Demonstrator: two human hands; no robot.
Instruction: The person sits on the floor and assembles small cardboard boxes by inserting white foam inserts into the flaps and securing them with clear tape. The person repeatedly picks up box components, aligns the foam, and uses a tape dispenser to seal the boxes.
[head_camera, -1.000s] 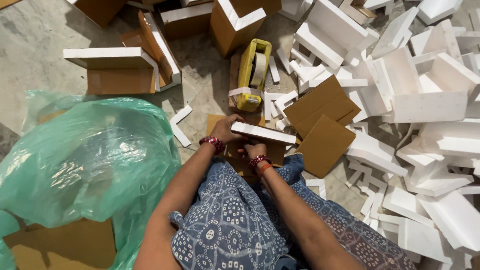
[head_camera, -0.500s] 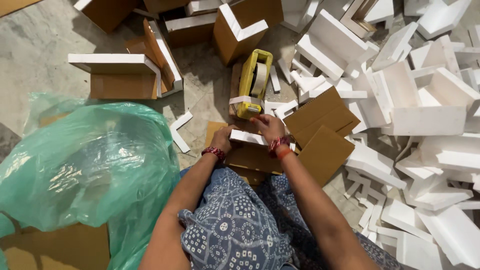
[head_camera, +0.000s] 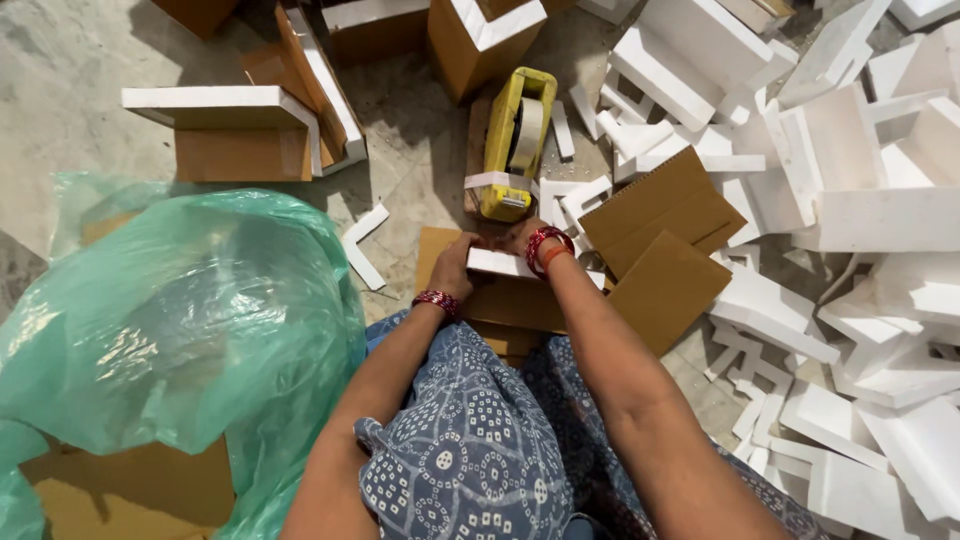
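Nearest lies the blue patterned cloth (head_camera: 470, 450) over the person's lap, with a crumpled green plastic bag (head_camera: 170, 320) bulging just beside it on the left. Beyond the knees, the left hand (head_camera: 455, 268) grips the near end of a flat white foam strip (head_camera: 500, 264) resting on a brown cardboard box (head_camera: 510, 300); the right hand (head_camera: 520, 238) clasps its far edge. Just past them stands a yellow tape dispenser (head_camera: 515, 145). White foam offcuts (head_camera: 850, 220) crowd the floor (head_camera: 60, 60) to the right.
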